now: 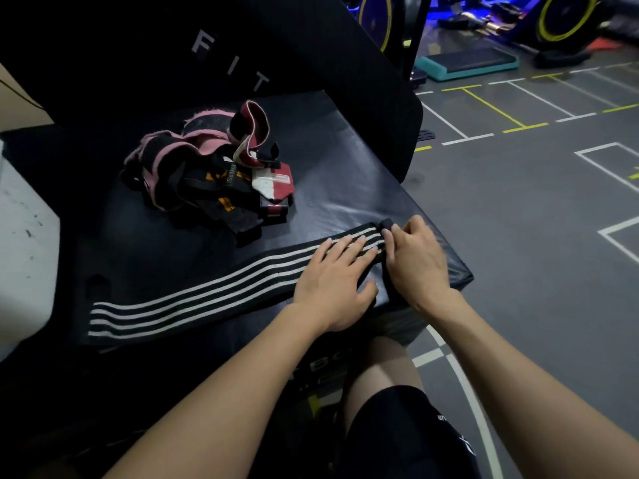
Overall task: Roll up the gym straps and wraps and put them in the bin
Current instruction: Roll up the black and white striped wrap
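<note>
- Head view, looking down at a black padded box (145, 236) in a gym.
- Stretched flat across the near part of the box top: a long black wrap (207, 295) with white stripes.
- Long axis running from the near left corner of the box up and away to the right edge (a shallow diagonal across the view).
- Left end of the wrap lying free, well apart from both hands.
- Right end directly under the hands, close to the right edge of the box.
- Left hand (333, 281): flat on the wrap, fingers straight and spread, pressing it down, gripping nothing.
- Right hand (416, 262): just beside the left hand, at the very tip of the wrap, fingers curled and pinching the end, where a small first fold or roll seems to be starting.
- Nearer to the roll's starting end: the right hand; next inward along the wrap: the left.
- Likely direction of rolling, judged from this layout: from the right end leftward along the stripes, toward the free end.
- Farther back on the box, apart from the wrap: a loose pile (211, 171) of other straps and wraps (pink, black with orange, red and white), not yet rolled.
- No bin clearly identifiable; a pale container edge (24, 243) at far left, purpose unclear.
- Beyond the box on the right: grey floor (536, 209) with painted lines.
</note>
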